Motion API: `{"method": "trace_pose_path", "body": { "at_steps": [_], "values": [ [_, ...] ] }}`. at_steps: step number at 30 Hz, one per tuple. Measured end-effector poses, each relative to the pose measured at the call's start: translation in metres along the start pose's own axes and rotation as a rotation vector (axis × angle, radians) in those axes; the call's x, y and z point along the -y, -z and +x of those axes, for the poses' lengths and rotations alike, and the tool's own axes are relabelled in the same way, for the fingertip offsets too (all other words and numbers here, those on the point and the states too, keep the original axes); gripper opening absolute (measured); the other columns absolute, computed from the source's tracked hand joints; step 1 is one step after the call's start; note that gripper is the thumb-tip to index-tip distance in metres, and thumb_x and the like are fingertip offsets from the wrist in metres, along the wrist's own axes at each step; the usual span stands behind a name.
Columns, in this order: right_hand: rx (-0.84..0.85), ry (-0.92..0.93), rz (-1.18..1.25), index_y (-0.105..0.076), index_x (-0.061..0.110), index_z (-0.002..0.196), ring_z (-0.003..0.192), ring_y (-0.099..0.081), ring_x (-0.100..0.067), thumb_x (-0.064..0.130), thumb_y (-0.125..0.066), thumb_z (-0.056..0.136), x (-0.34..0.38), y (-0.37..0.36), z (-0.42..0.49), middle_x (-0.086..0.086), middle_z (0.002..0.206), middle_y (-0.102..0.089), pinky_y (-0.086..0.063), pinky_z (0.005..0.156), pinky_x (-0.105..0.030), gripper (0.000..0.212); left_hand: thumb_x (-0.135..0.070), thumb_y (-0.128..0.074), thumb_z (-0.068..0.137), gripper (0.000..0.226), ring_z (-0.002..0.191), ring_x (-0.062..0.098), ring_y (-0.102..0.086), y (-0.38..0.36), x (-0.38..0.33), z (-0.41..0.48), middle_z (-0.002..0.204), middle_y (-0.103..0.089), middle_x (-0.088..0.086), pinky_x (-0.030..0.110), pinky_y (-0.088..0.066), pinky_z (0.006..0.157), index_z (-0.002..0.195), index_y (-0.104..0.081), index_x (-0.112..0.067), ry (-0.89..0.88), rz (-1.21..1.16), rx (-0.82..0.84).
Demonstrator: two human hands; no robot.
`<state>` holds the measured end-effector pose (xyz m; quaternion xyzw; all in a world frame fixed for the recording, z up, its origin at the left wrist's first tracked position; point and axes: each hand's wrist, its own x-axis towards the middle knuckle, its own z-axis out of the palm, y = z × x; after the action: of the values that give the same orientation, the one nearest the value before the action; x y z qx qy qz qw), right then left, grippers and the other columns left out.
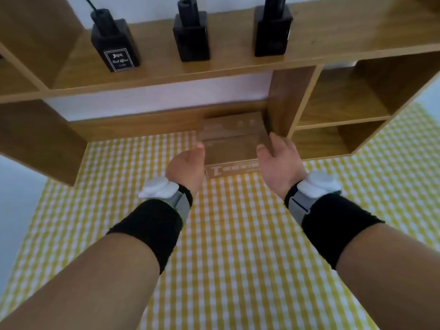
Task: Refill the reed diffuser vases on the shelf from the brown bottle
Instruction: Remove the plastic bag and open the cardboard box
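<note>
Left hand [188, 163] is set against the left side of a brown rectangular cardboard box [231, 144]. The thumb is laid on the top edge; the fingers are hidden behind the box. Right hand [279, 160] is closed on the box's right side, thumb on top, fingers wrapped over the far edge. Box is gripped between both hands; lifted or resting cannot be told.

Black wristbands [152, 225] with white pods are worn on both wrists.

Box is located at the back edge of the yellow-and-white checked tablecloth [238, 246], under the wooden shelf board [238, 65], just beside its upright divider [288, 98].

On that board, three are stood upright in a row, well apart:
- a black square reed diffuser vase [114, 46] with a white-printed label, towards the left
- a second black vase [191, 36] in the middle
- a third black vase [272, 32] at the right
</note>
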<state>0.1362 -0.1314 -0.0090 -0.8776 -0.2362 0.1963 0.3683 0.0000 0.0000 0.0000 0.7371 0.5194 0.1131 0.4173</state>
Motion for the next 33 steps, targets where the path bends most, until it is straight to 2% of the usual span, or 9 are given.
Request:
{"method": "trace_pose_path", "body": {
  "at_steps": [6, 12, 15, 17, 19, 21, 25, 30, 33],
  "values": [
    [-0.016, -0.103, -0.06, -0.033, 0.011, 0.15, 0.133, -0.044, -0.037, 0.04, -0.041, 0.103, -0.006, -0.021, 0.015, -0.015, 0.148, -0.043, -0.038, 0.106, -0.041, 0.057, -0.058, -0.046, 0.094, 0.036, 0.093, 0.033, -0.064, -0.021, 0.016, 0.02, 0.074, -0.047, -0.011, 0.056, -0.051, 0.098, 0.064, -0.039, -0.039, 0.105, -0.152, 0.085],
    [-0.058, -0.118, -0.118, -0.048, 0.007, 0.134, 0.117, -0.053, -0.037, 0.034, -0.046, 0.102, -0.011, -0.022, 0.022, -0.017, 0.135, -0.05, -0.038, 0.087, -0.033, 0.042, -0.047, -0.056, 0.093, 0.034, 0.089, 0.035, -0.071, -0.025, 0.022, 0.025, 0.094, -0.074, 0.018, 0.053, -0.056, 0.089, 0.062, -0.05, -0.034, 0.067, -0.103, 0.021],
    [-0.08, -0.099, -0.179, -0.057, 0.006, 0.123, 0.108, -0.058, -0.037, 0.028, -0.048, 0.1, -0.017, -0.02, 0.02, -0.017, 0.119, -0.059, -0.04, 0.08, -0.032, 0.034, -0.044, -0.067, 0.086, 0.021, 0.086, 0.03, -0.073, -0.023, 0.029, 0.023, 0.095, -0.076, 0.013, 0.049, -0.059, 0.086, 0.077, -0.07, -0.026, 0.075, -0.156, 0.004],
    [-0.083, -0.094, -0.208, -0.062, 0.008, 0.113, 0.1, -0.06, -0.036, 0.023, -0.047, 0.099, -0.022, -0.018, 0.017, -0.016, 0.109, -0.064, -0.04, 0.074, -0.032, 0.026, -0.048, -0.072, 0.075, 0.038, 0.089, 0.025, -0.073, -0.021, 0.033, 0.018, 0.099, -0.076, 0.005, 0.043, -0.06, 0.085, 0.1, -0.075, -0.019, 0.11, -0.21, -0.003],
    [-0.079, -0.092, -0.226, -0.063, 0.01, 0.104, 0.092, -0.061, -0.034, 0.021, -0.045, 0.098, -0.025, -0.016, 0.009, -0.015, 0.1, -0.066, -0.038, 0.069, -0.031, 0.023, -0.041, -0.076, 0.076, 0.027, 0.085, 0.022, -0.074, -0.018, 0.037, 0.011, 0.093, -0.075, -0.001, 0.042, -0.061, 0.082, 0.096, -0.073, -0.024, 0.129, -0.261, -0.007],
    [-0.087, -0.096, -0.239, -0.065, 0.013, 0.107, 0.093, -0.062, -0.033, 0.02, -0.046, 0.097, -0.023, -0.012, -0.003, -0.013, 0.101, -0.067, -0.039, 0.069, -0.03, 0.023, -0.029, -0.076, 0.084, 0.009, 0.078, 0.021, -0.075, -0.011, 0.038, 0.0, 0.084, -0.072, -0.006, 0.043, -0.062, 0.079, 0.087, -0.068, -0.029, 0.131, -0.271, -0.014],
    [-0.065, -0.115, -0.213, -0.06, 0.015, 0.129, 0.105, -0.063, -0.032, 0.016, -0.048, 0.097, -0.013, -0.004, -0.031, -0.011, 0.119, -0.066, -0.051, 0.08, -0.035, 0.035, -0.021, -0.074, 0.089, 0.01, 0.076, 0.02, -0.075, 0.002, 0.045, -0.024, 0.083, -0.07, -0.007, 0.041, -0.063, 0.078, 0.095, -0.066, -0.023, 0.132, -0.281, -0.029],
    [-0.059, -0.102, -0.218, -0.061, 0.015, 0.123, 0.094, -0.067, -0.03, 0.019, -0.047, 0.098, -0.013, 0.006, -0.07, -0.009, 0.111, -0.07, -0.058, 0.081, -0.04, 0.03, -0.024, -0.076, 0.087, 0.013, 0.081, 0.02, -0.074, 0.018, 0.058, -0.065, 0.086, -0.072, -0.006, 0.042, -0.061, 0.082, 0.084, -0.064, -0.029, 0.127, -0.257, -0.012],
    [-0.04, -0.106, -0.204, -0.06, 0.014, 0.124, 0.093, -0.067, -0.029, 0.017, -0.047, 0.097, -0.013, 0.011, -0.096, -0.01, 0.11, -0.07, -0.059, 0.081, -0.042, 0.031, -0.021, -0.073, 0.09, 0.017, 0.08, 0.02, -0.074, 0.026, 0.063, -0.092, 0.091, -0.071, -0.003, 0.038, -0.062, 0.079, 0.106, -0.068, -0.016, 0.131, -0.261, -0.01]
  ]
}}
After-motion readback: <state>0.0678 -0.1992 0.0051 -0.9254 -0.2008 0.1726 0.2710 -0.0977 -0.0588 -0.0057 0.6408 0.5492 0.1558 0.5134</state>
